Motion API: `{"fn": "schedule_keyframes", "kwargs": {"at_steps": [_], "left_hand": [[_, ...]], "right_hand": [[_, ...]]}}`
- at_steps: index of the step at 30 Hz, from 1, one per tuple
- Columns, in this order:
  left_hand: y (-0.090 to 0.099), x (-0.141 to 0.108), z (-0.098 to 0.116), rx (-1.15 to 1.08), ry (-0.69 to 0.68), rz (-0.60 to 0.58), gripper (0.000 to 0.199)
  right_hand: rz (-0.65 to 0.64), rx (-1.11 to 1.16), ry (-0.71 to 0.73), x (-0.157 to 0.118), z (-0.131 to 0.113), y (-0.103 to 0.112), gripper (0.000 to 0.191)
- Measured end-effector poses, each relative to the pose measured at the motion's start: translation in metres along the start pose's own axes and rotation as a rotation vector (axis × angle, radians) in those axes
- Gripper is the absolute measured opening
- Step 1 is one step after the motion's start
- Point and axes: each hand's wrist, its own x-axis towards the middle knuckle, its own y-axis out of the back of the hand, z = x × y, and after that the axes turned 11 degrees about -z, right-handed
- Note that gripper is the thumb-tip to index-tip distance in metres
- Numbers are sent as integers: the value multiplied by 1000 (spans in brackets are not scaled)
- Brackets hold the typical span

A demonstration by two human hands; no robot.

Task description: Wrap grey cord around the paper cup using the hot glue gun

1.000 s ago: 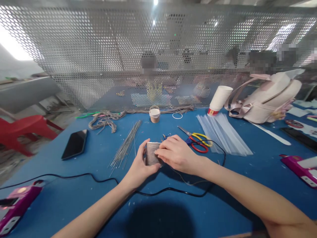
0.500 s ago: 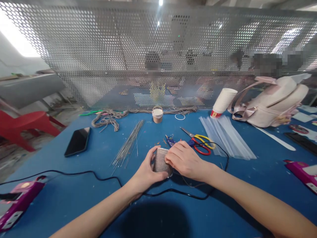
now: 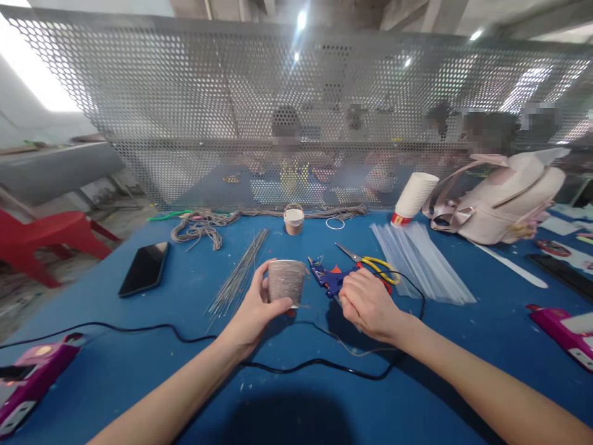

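Note:
A cup wrapped in grey-brown cord (image 3: 286,283) is held up in my left hand (image 3: 256,304), whose thumb and fingers grip its left side and lower edge. Apart from the cup, on its right, my right hand (image 3: 370,304) is closed; what its fingers hold is hidden. A thin cord (image 3: 345,347) runs over the blue table below both hands. Just behind my right hand lie a blue glue gun (image 3: 330,278) and scissors with yellow and red handles (image 3: 377,264).
Thin wires (image 3: 241,272) and a phone (image 3: 144,269) lie left. Behind are a small lidded cup (image 3: 293,221) and grey cord (image 3: 199,230). To the right are clear strips (image 3: 424,266), stacked paper cups (image 3: 414,198) and a pink bag (image 3: 504,198). A black cable (image 3: 319,363) crosses in front.
The wrapped cup and my left hand have moved left, and the cup's side shows more fully. My right hand has come away from the cup, to the right, uncovering the glue gun.

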Motion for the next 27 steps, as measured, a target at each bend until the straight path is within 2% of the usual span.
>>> {"fn": "schedule_keyframes", "kwargs": {"at_steps": [2, 5, 8, 11, 14, 18, 21, 24, 27], "left_hand": [[1, 1, 1, 30, -23, 12, 84], [8, 4, 5, 80, -64, 26, 83], [18, 11, 13, 93, -117, 75, 87], [25, 19, 24, 93, -187, 130, 90], [26, 25, 34, 93, -246, 144, 87], [19, 30, 45, 106, -273, 120, 86], [14, 34, 48, 106, -289, 103, 82], [11, 35, 47, 95, -293, 103, 80], [10, 34, 45, 79, -287, 112, 77]], "right_hand": [[24, 26, -31, 5, -2, 0, 38], [-26, 88, 3, 15, -8, -3, 40], [-132, 161, 98, 26, -17, -7, 33], [-299, 265, 119, 36, -30, -8, 20], [-430, 378, 148, 45, -47, -7, 9], [-494, 426, 150, 52, -69, -15, 5], [-506, 411, 88, 56, -77, -21, 11], [-567, 427, 30, 59, -78, -19, 12], [-627, 458, 131, 59, -79, -13, 25]]}}
